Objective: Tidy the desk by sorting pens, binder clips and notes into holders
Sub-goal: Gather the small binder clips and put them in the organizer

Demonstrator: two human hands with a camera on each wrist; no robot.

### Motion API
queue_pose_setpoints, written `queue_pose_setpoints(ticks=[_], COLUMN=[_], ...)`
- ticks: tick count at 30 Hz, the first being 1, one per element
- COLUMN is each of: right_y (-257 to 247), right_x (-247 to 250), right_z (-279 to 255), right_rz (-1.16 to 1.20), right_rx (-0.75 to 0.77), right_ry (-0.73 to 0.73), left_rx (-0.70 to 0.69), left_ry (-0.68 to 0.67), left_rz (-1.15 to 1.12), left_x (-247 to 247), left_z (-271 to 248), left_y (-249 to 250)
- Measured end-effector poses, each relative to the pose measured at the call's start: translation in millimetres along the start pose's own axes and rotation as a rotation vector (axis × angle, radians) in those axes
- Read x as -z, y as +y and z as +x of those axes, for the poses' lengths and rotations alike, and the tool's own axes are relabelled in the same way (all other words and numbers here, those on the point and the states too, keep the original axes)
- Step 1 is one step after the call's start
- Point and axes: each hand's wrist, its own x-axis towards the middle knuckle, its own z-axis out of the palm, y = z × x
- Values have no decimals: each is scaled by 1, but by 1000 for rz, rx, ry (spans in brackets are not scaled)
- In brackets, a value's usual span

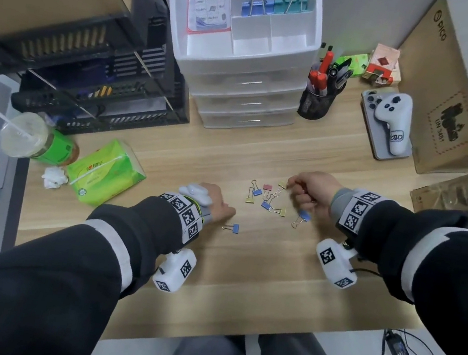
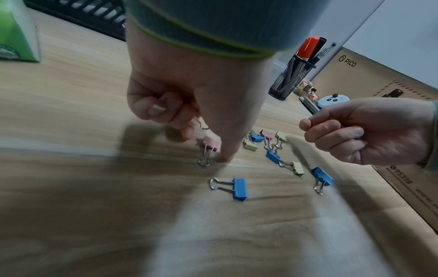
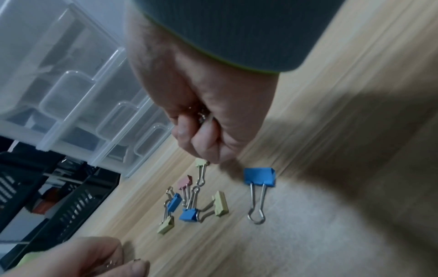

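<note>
Right hand (image 1: 312, 193): fingers (image 3: 201, 142) clenched, w/ metal wire glinting inside the fist, so some small binder clips (image 1: 266, 205) are judged to be grasped there already; how many cannot be told. Its thumb and index tip are set against a yellow clip (image 3: 201, 161) at the far edge of the pile.

Left hand (image 1: 215, 202): fingers curled too, a wire loop showing between them, prob. another clip held. The index tip is pressed to the desk (image 1: 243, 270), w/ a pink clip (image 2: 211, 143) lying just beside it.

Outward from the hands, 9 small clips are counted loose on the desk: 4 blue, 3 yellow, 2 pink. Six are bunched between the hands, w/ some wire handles overlapping. Three lie apart: two blue ones nearer the person and the pink one by the left hand.

Progress, as judged: pens (image 1: 320, 80) are stood in the mesh cup (image 1: 317, 101) (approx. 3 red markers plus black ones, exact no. unclear). One pad of notes (image 1: 210, 11) is laid in the left compartment on top of the drawer unit (image 1: 240, 87). 2 large clips, a blue one (image 1: 256, 7) and a teal one (image 1: 290, 5), are placed in a middle compartment. No loose pens or notes are seen on the desk, so only the small clips remain to be gathered and dropped into a compartment; the task is judged well past halfway.
</note>
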Motion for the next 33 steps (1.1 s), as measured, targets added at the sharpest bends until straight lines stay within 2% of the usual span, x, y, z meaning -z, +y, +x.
queue_pose_setpoints(ticks=[4,6,10,13,17,20,23,25,27,30,33], right_y=[-3,-4,-6,-2,-2,-3,-7,-11,-15,-21,-27], right_x=[-10,-17,-30,-38,-47,-52,-59,-58,-59,-59,-57], right_z=[3,4,11,20,32,34,28,23,18,13,11], right_rz=[-151,-266,-932,-1237,-1395,-1451,-1418,-1304,-1070,-532,-209], right_rx=[39,110,330,363,350,336,301,284,283,309,204], right_ry=[-31,17,248,322,369,376,351,362,310,158,13], left_rx=[-1,-1,32,53,131,144,162,164,147,171,190], left_ry=[-27,-65,-76,-30,41,36,68,129,163,141,93], left_rz=[39,58,29,-21,-76,-118,-165,-194,-226,-259,-289], left_x=[0,3,1,-1,-5,-4,-9,-13,-11,1,14], left_z=[12,13,15,14,17,17,12,8,3,0,-10], left_y=[2,5,3,-3,-11,-16,-25,-30,-37,-46,-50])
